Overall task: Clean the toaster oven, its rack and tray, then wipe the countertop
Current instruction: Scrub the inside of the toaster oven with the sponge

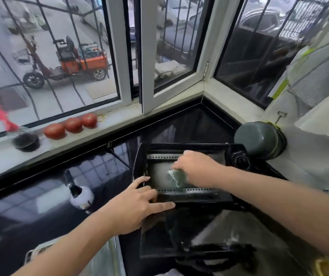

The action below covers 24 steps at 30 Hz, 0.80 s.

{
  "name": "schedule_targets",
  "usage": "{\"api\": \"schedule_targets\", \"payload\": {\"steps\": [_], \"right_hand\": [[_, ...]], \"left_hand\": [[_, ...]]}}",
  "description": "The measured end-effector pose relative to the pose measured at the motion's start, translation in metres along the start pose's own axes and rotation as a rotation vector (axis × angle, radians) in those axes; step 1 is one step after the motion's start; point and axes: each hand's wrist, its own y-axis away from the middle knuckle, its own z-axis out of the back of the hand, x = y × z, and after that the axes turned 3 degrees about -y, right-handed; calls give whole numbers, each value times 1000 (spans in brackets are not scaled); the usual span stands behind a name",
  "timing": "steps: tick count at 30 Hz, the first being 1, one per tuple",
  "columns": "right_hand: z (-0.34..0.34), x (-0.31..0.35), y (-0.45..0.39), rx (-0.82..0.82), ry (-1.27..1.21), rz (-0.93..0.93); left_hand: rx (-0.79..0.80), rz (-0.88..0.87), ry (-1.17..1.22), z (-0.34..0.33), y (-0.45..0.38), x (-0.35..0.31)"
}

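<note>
right hand [194, 166]: gripping a cloth [176, 178] inside the toaster oven [237, 156]
left hand [137, 204]: fingers spreading flat on its frame

Your right hand [195, 166] fills much of the toaster oven [181, 172] cavity, holding a cloth [176, 179] against its back wall; room remains only in the left part of the opening. Your left hand [137, 204] lies across the oven's lower left corner, fingers on the frame, blocking that side. The open door [159, 240] lies flat in front of the oven and takes up the countertop's [46, 198] near edge there. To the oven's right, a dark pot [259, 142] stands just beside it, closing that flank. To its left, the counter is open up to a spray bottle [79, 194] near its middle. Three tomatoes [72, 125] line the windowsill behind.
</note>
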Motion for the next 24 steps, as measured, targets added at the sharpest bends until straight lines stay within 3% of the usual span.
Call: {"api": "schedule_targets", "payload": {"steps": [2,6,10,16,18,20,24], "right_hand": [[-4,-15,5,70,249,114],[-9,-47,17,468,276,-25],[-35,-37,16,798,284,70],[-44,35,-13,456,-538,180],[-51,52,-20,412,-481,196],[-53,40,-11,436,-238,178],[-33,-12,25,750,181,54]], "left_hand": [[-1,-3,-37,-1,2,-6],[5,33,-67,-1,6,-18],[27,96,-44,-1,5,-30],[60,115,-32,4,5,-38],[45,128,-48,8,4,-38],[38,135,-53,11,4,-39],[18,164,-51,12,1,-40]]}}
